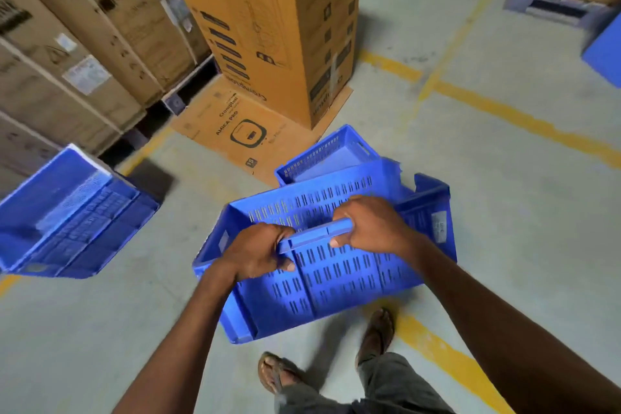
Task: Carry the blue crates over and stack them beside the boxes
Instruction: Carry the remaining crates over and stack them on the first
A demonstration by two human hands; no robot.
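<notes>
While gripping near rim of blue crate [336, 265], left hand [258, 250] and right hand [369, 223] holding it above floor [470, 178], orange boxes [268, 27] standing far left

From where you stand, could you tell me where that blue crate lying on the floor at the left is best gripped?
I would take the tipped blue crate by the rims of its two short ends, coming from its open side, which faces up toward the stacked cartons. It lies tilted, and no handle slots show clearly, so the rim seems safest.

Both hands: left [258, 250], right [369, 225], fingers curled, arms extended.
</notes>
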